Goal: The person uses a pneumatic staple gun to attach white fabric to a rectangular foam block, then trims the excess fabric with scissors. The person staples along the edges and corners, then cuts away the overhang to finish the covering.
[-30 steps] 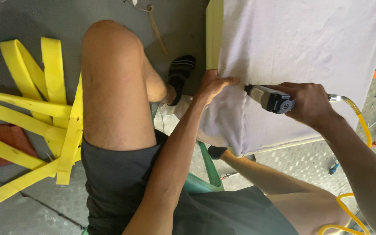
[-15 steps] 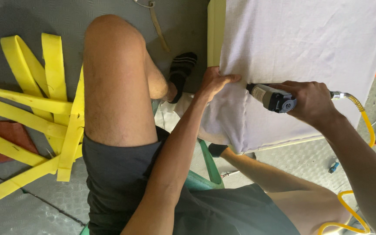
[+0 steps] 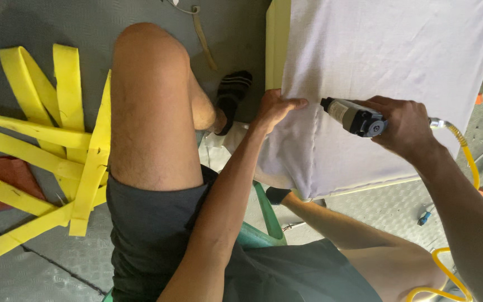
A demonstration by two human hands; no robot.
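Both hands are engaged: left hand [image 3: 278, 109] presses flat on the white fabric [image 3: 387, 72] over the panel edge [image 3: 278, 45], right hand [image 3: 403, 126] grips the stapler [image 3: 352, 116] at the fold; lower edge apparently unfastened.

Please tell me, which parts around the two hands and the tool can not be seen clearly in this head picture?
- Tool: its nose is too small to show whether it touches the white fabric; the right hand covers its rear.
- Left hand: the fingertips press into a fabric fold, so what lies under them is hidden.
- Yellow hose: the lower edge cuts it off.
- Panel under the fabric: covered, only a pale yellow edge shows.
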